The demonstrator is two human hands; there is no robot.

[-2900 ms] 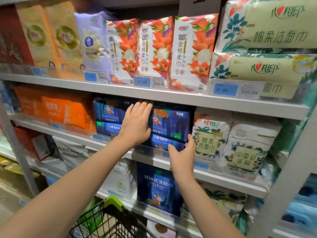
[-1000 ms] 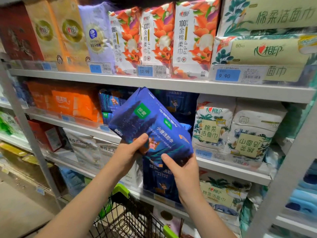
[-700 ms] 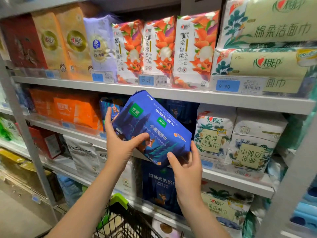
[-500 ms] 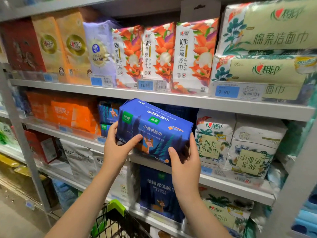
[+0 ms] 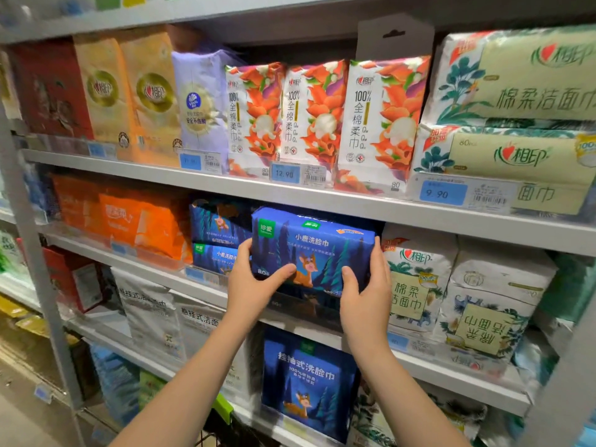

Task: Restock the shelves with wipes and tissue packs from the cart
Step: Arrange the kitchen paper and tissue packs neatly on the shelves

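Shop shelving fills your view, tiers of tissue packs behind price strips, and you stand close to the middle tier (image 5: 322,204). Your left hand (image 5: 254,285) and right hand (image 5: 364,288) are both closed on the blue pack (image 5: 309,250), one at each end, thumbs across its printed face and fingers wrapped behind. A second ago that pack was tilted steeply, one corner high and well clear of the shelf; now you have turned it level, face outward, and lifted it to the mouth of the gap. It sits just beside the stacked blue packs (image 5: 216,240) on its left and the white packs (image 5: 416,279) on its right, with a darker pack showing beneath it. Whether it already rests on that one is hidden by your hands. This pack is lined up and, by the look of it, only needs pushing back into its slot. Below your arms the cart's green handle (image 5: 222,404) peeks out, so more stock likely waits there
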